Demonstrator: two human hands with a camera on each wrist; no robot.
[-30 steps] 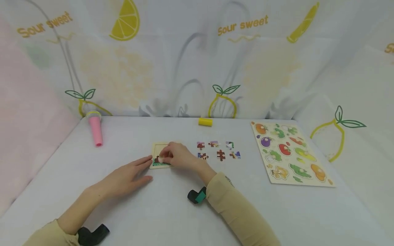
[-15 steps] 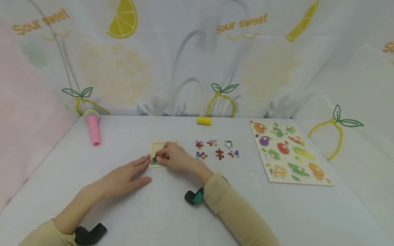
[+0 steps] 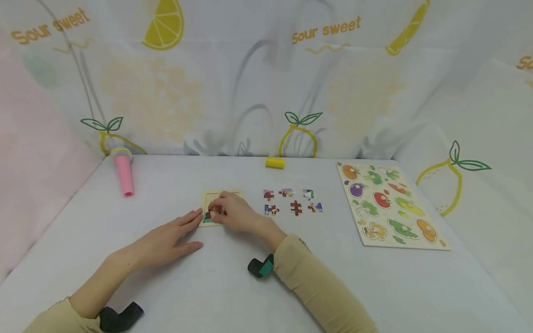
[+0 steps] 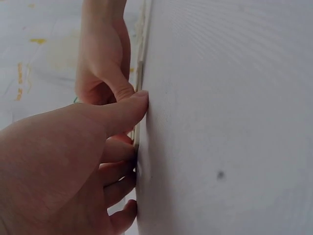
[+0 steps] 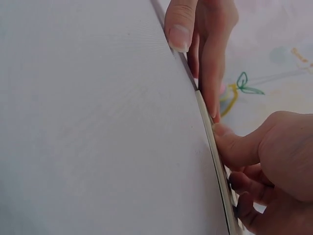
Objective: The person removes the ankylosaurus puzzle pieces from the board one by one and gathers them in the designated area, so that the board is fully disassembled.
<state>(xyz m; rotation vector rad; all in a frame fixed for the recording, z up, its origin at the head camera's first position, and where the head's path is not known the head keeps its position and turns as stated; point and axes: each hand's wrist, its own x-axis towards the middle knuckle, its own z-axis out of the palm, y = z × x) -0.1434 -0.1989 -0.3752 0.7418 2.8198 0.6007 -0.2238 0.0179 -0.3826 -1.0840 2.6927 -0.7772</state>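
A small wooden puzzle tray (image 3: 205, 200) lies flat on the white-covered table, with brown-and-green jigsaw pieces (image 3: 207, 220) in its lower left part. My left hand (image 3: 168, 240) rests on the table with fairly straight fingers, the fingertips touching the tray's left edge. Over the tray, my right hand (image 3: 239, 213) pinches a jigsaw piece between bent fingers and thumb; the hand hides most of it. In the right wrist view the tray's pale edge (image 5: 215, 161) runs beneath that thumb. Several loose jigsaw pieces (image 3: 296, 207) lie right of the tray in two rows.
A pink toy microphone (image 3: 124, 175) lies at the back left. Near the back edge is a yellow cylinder (image 3: 275, 163). To the right lies a wooden vegetable puzzle board (image 3: 399, 233). A printed cloth (image 3: 233, 83) hangs behind the table.
My right hand's fingers shift slightly over the lower left of the tray. The left hand stays at the tray's edge. The whole head view drifts a little left and up.
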